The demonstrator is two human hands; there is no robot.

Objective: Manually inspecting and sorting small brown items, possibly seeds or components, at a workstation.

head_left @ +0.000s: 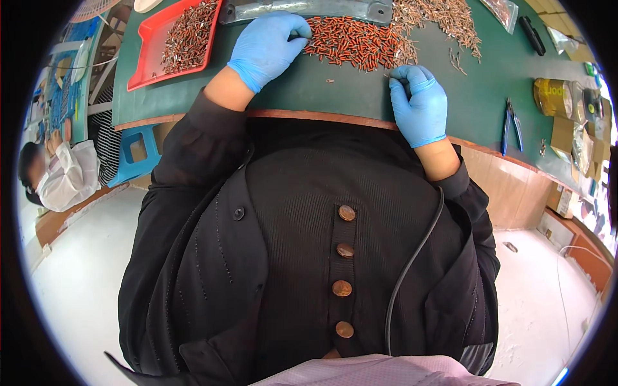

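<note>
My left hand (267,46) pinches a tool at the red parts (357,42) — right hand (420,96) curled shut near the tabletop's (309,90) front edge; I'd pick singly.

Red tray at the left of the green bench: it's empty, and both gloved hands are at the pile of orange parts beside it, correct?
Not quite. The red tray is not empty: the head view shows it holding a heap of small reddish-brown and metal parts. The rest stands: the left hand and the right hand, both in blue gloves, are at the pile of orange parts on the green bench.
</note>
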